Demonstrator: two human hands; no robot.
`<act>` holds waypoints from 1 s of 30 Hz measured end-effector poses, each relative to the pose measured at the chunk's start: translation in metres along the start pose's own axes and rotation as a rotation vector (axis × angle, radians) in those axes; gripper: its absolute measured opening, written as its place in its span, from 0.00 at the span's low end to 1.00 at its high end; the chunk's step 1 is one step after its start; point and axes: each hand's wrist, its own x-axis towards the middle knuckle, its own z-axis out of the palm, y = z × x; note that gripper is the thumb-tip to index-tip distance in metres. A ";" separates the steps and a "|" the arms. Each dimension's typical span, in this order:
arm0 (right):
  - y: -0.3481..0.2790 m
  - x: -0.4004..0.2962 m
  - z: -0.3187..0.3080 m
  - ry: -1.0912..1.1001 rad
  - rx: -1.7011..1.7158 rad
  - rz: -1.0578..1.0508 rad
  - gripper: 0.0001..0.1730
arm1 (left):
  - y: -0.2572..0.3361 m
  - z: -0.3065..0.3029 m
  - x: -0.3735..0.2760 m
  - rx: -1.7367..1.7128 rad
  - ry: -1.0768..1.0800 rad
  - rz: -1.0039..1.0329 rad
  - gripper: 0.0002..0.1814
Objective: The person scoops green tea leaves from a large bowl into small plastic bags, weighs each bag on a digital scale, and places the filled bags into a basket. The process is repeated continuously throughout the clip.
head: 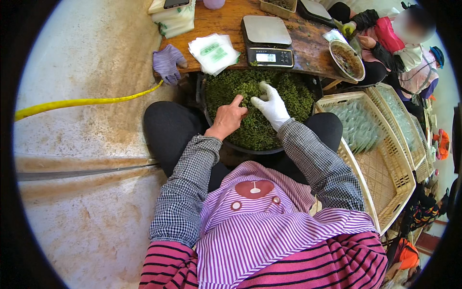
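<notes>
Between my knees stands a dark round tub (249,150) full of small green plant pieces (249,132), too fine to identify. My bare left hand (229,117) is over the heap, index finger and thumb apart, the other fingers curled; I see nothing held. To its right, my right hand (273,106) in a white glove reaches into the greens, thumb spread from the fingers. Its fingertips are partly hidden among them. Just beyond the tub, a digital scale (267,32) with a bare metal plate sits on the wooden table (220,18), beside a stack of printed plastic bags (213,52).
A purple knitted glove (169,63) hangs at the table corner above a yellow hose (90,101). Right of me, a cream plastic crate (391,180) holds several filled clear packets (355,124). A metal bowl (346,59) stands near a co-worker's gloved hand (348,28).
</notes>
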 end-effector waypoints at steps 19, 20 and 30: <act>-0.016 -0.027 -0.002 -0.385 -1.399 -0.356 0.32 | 0.001 -0.001 -0.002 -0.080 0.030 0.107 0.04; -0.017 -0.025 0.002 -0.481 -1.426 -0.247 0.34 | 0.000 0.003 -0.005 -0.056 -0.001 0.135 0.03; -0.013 -0.034 -0.011 -0.294 -1.214 -0.355 0.25 | -0.001 0.001 0.000 -0.019 0.097 0.167 0.04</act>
